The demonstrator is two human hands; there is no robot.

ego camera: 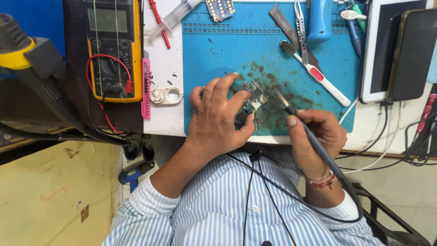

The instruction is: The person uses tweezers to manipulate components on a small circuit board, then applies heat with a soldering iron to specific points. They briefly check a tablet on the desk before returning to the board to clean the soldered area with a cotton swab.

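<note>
While a yellow multimeter [114, 50] with red and black leads lies at the far left of the bench [161, 114], a blue work mat [218, 50] covers the middle. On the mat's dark-stained patch, the left hand [216, 120] pinches a small circuit board [251, 96] between thumb and fingertips, holding it down near the mat's front edge. Just right of the board, the right hand [316, 136] is closed pen-fashion around a slim soldering iron [314, 146]; its tip is near the board, contact unclear. Farther back lie tweezers [300, 25] and a white-handled brush [318, 77]. At the far right rest a tablet [378, 50] and a dark phone [414, 54].
</note>
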